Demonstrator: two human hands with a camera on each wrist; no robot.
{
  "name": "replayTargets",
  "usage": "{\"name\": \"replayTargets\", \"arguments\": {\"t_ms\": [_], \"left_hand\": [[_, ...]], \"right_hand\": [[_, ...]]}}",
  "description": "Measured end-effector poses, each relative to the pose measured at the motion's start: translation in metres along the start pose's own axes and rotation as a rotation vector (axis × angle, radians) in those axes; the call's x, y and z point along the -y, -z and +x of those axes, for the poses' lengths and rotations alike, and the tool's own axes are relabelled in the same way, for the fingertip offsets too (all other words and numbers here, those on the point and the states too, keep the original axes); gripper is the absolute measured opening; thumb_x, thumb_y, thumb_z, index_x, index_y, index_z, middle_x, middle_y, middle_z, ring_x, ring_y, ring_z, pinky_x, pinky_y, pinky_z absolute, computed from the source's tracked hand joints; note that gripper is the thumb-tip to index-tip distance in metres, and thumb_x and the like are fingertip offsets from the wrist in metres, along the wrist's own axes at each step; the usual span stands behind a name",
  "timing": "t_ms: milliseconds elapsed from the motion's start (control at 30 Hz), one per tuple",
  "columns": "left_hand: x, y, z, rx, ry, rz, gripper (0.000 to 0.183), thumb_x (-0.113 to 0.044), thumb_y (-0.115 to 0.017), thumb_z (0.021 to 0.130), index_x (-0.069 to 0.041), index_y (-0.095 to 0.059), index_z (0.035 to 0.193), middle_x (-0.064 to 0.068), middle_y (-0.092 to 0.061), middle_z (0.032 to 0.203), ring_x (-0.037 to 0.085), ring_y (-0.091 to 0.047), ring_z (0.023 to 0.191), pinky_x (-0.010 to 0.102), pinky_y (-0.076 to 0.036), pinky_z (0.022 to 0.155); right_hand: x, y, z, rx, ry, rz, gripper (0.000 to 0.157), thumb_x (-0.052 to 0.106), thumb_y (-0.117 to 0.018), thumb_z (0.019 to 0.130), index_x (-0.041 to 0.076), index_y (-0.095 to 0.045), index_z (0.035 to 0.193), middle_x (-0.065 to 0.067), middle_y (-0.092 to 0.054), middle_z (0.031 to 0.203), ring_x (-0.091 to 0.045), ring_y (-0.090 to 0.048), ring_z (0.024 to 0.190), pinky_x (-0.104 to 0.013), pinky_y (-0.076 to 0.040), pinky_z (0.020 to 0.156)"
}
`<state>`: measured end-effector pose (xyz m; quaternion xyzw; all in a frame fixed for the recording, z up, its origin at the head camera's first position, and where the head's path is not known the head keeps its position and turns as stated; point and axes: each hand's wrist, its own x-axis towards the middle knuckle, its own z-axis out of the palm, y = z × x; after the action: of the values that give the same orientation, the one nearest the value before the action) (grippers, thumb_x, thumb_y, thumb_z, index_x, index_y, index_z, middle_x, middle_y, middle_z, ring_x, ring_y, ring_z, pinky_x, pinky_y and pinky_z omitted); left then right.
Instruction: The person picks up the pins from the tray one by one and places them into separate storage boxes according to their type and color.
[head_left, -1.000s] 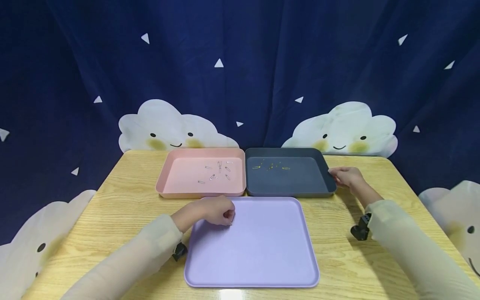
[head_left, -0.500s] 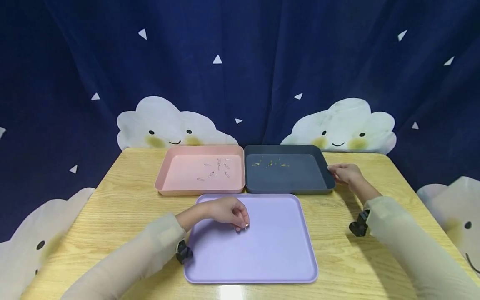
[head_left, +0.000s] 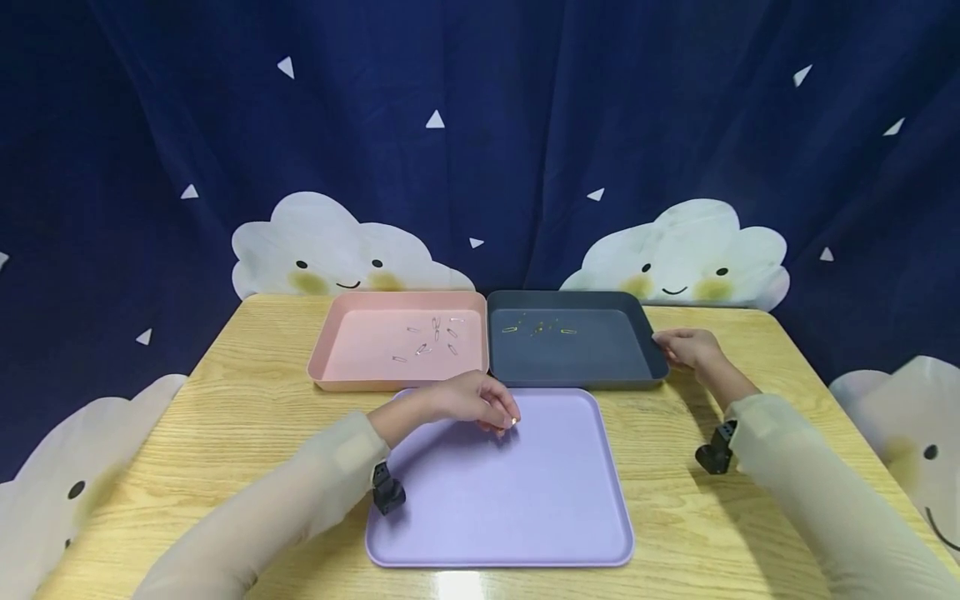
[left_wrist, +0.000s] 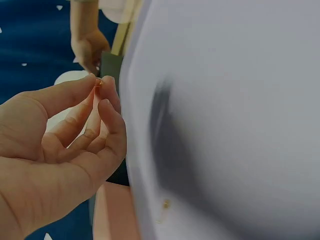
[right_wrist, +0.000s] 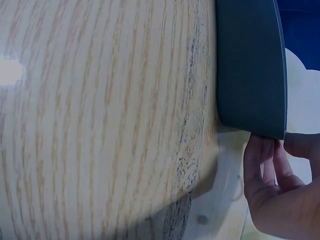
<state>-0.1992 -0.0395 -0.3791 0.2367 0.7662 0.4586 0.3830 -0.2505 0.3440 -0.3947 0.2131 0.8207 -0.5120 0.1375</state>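
Over the far part of a lavender tray (head_left: pixel 525 508), my left hand (head_left: pixel 471 397) pinches a small gold-coloured metal piece (left_wrist: pixel 99 83) between thumb and index fingertips. Most of that piece is hidden by the fingertips, so its kind cannot be told. Another small gold piece (left_wrist: pixel 166 204) shows on the lavender tray in the left wrist view. My right hand (head_left: pixel 692 347) grips the right rim of a dark grey-blue tray (head_left: pixel 600 354), thumb on one side and fingers on the other (right_wrist: pixel 277 187). Several gold pin-like pieces (head_left: pixel 568 332) lie in the dark tray.
A pink tray (head_left: pixel 356 346) stands left of the dark tray, holding several silver safety-pin-like pieces (head_left: pixel 399 359). All three trays sit close together on a wooden table (head_left: pixel 247 433). Behind hangs a dark blue curtain (head_left: pixel 510 125) with clouds.
My left hand has moved right across the lavender tray, first nearer and then back towards the dark tray, and the pinched gold piece has come into view. The right hand keeps its grip.
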Motion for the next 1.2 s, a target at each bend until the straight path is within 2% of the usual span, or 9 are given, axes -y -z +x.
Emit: {"name": "replayTargets", "arguments": {"t_ms": [200,300,533,700,800,933,1000,1067,1200], "left_hand": [[-0.025,0.012,0.018,-0.059,0.025,-0.037,0.026,-0.002,-0.064,0.088,0.008,-0.064,0.111,0.02,-0.071,0.092,0.008,-0.058,0.067,0.022,-0.05,0.066],[-0.037,0.02,0.035,-0.088,0.033,-0.027,0.027,-0.003,-0.065,0.088,0.008,-0.064,0.112,0.021,-0.07,0.097,0.008,-0.059,0.068,0.024,-0.051,0.069],[-0.06,0.043,0.079,-0.168,0.074,0.084,0.025,-0.005,-0.065,0.089,0.005,-0.066,0.112,0.001,-0.066,0.076,0.009,-0.06,0.069,0.021,-0.051,0.066],[-0.066,0.056,0.102,-0.206,0.109,0.169,0.024,-0.004,-0.065,0.088,0.004,-0.068,0.111,0.0,-0.063,0.072,0.009,-0.06,0.066,0.021,-0.048,0.06],[-0.069,0.058,0.11,-0.196,0.127,0.253,0.024,-0.004,-0.064,0.089,0.003,-0.069,0.111,0.002,-0.065,0.076,0.008,-0.06,0.067,0.023,-0.047,0.061],[-0.074,0.057,0.121,-0.142,0.149,0.386,0.022,-0.005,-0.061,0.091,0.001,-0.07,0.11,0.012,-0.071,0.094,0.008,-0.059,0.069,0.027,-0.05,0.071],[-0.077,0.057,0.13,-0.113,0.162,0.428,0.021,-0.006,-0.061,0.091,-0.001,-0.071,0.109,0.014,-0.072,0.103,0.01,-0.061,0.074,0.029,-0.051,0.078],[-0.076,0.059,0.145,-0.081,0.15,0.443,0.016,-0.007,-0.063,0.089,-0.007,-0.074,0.1,0.01,-0.074,0.098,0.009,-0.063,0.074,0.027,-0.053,0.077],[-0.079,0.055,0.163,-0.136,0.152,0.544,0.02,-0.007,-0.063,0.088,-0.013,-0.075,0.102,0.004,-0.075,0.098,0.012,-0.069,0.086,0.022,-0.054,0.076]], "right_hand": [[0.0,-0.001,-0.001,0.0,-0.005,0.003,0.053,0.026,-0.053,0.098,-0.004,-0.043,0.14,0.018,-0.06,0.067,0.003,-0.059,0.067,-0.019,-0.056,0.071],[-0.002,0.001,-0.001,-0.009,-0.011,-0.002,0.053,0.026,-0.053,0.097,-0.004,-0.044,0.14,0.018,-0.059,0.067,0.003,-0.059,0.067,-0.018,-0.056,0.07],[-0.005,0.002,0.0,-0.023,0.005,-0.01,0.054,0.027,-0.054,0.097,-0.004,-0.045,0.139,0.02,-0.059,0.067,0.005,-0.057,0.066,-0.016,-0.054,0.069],[-0.002,0.001,0.001,-0.004,0.033,-0.007,0.053,0.028,-0.055,0.096,-0.005,-0.047,0.138,0.02,-0.058,0.069,0.005,-0.057,0.068,-0.016,-0.055,0.07],[-0.002,-0.001,0.002,0.0,0.04,0.005,0.048,0.027,-0.056,0.096,-0.004,-0.052,0.132,0.019,-0.058,0.069,0.005,-0.057,0.066,-0.015,-0.054,0.068],[0.0,-0.002,0.003,0.003,0.04,0.009,0.044,0.026,-0.057,0.096,-0.003,-0.053,0.128,0.02,-0.058,0.068,0.006,-0.056,0.064,-0.015,-0.054,0.067],[0.001,-0.002,0.003,0.001,0.042,0.011,0.045,0.026,-0.057,0.096,-0.004,-0.052,0.13,0.02,-0.058,0.067,0.006,-0.056,0.064,-0.015,-0.053,0.067],[0.001,-0.001,0.002,-0.001,0.041,0.016,0.046,0.025,-0.056,0.096,-0.005,-0.05,0.13,0.021,-0.058,0.067,0.007,-0.056,0.064,-0.015,-0.054,0.067],[0.0,0.001,0.0,-0.003,0.026,0.026,0.048,0.025,-0.056,0.096,-0.005,-0.048,0.132,0.021,-0.059,0.066,0.007,-0.057,0.063,-0.015,-0.054,0.067]]}}
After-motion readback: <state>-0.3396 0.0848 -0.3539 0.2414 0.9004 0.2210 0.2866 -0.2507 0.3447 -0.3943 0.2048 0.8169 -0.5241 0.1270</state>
